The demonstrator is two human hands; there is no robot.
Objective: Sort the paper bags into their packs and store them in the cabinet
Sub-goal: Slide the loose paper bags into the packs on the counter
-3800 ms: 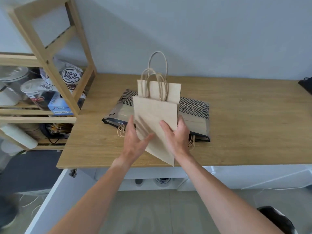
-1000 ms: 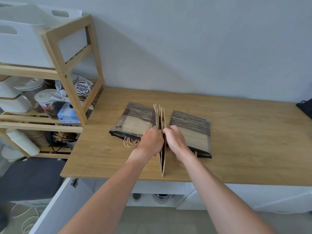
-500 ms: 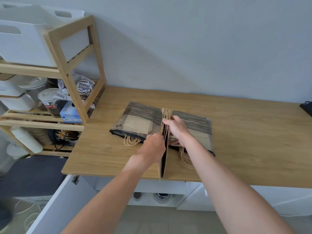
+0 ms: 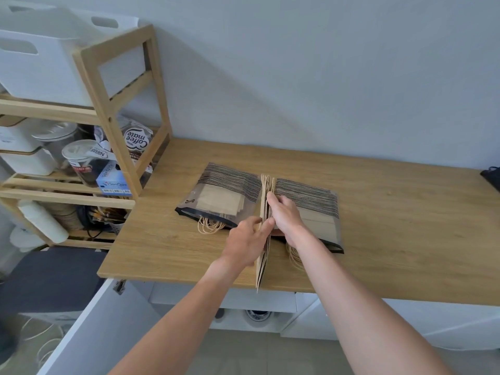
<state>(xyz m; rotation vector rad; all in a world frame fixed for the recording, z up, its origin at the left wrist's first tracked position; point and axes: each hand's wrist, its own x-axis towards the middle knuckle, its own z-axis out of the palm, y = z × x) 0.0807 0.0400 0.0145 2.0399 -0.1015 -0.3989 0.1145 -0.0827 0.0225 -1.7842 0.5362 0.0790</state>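
A thin stack of brown paper bags (image 4: pixel 263 255) stands on edge over the wooden counter (image 4: pixel 405 239), its twine handles pointing away from me. My left hand (image 4: pixel 244 243) presses its left face and my right hand (image 4: pixel 284 216) grips it from the right. Two striped plastic packs lie flat on the counter. The left pack (image 4: pixel 219 197) holds small brown bags, with twine handles spilling out at its near end. The right pack (image 4: pixel 313 212) lies partly under my right hand.
A wooden shelf rack (image 4: pixel 113 117) stands at the counter's left end, holding white bins, jars and boxes. A white cabinet door (image 4: pixel 89 328) hangs open below the counter's left front corner. A dark object (image 4: pixel 491 177) sits at the far right edge.
The loose bags went from fanned out in my hands to squared up on edge. In the last second my right hand slid forward along the stack toward the handles.
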